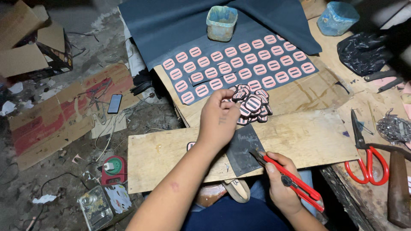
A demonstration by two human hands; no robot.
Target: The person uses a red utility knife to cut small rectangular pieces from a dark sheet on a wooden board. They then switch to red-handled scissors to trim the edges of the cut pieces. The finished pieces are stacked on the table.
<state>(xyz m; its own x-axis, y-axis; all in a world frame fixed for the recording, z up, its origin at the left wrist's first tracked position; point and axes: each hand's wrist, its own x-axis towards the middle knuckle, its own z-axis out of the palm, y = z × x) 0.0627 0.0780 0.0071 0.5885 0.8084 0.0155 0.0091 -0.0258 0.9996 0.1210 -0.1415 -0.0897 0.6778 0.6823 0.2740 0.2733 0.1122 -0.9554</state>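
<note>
Meanwhile left hand (220,117) fingers pinch one pink buckle piece (238,95); right hand (280,184) grips red cutter (291,179).

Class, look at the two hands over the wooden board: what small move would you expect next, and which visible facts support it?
Probably the left hand lifts one pink-and-black oval piece off the pile and brings it back to the dark square patch on the wooden board. Its fingers are already on the pile's edge, while the right hand holds a red utility knife with its tip at that patch.

left hand (220,117) picks at pile of pink slotted pieces (252,105); right hand (280,184) grips red utility knife (291,179) over wooden board (308,137).
</note>
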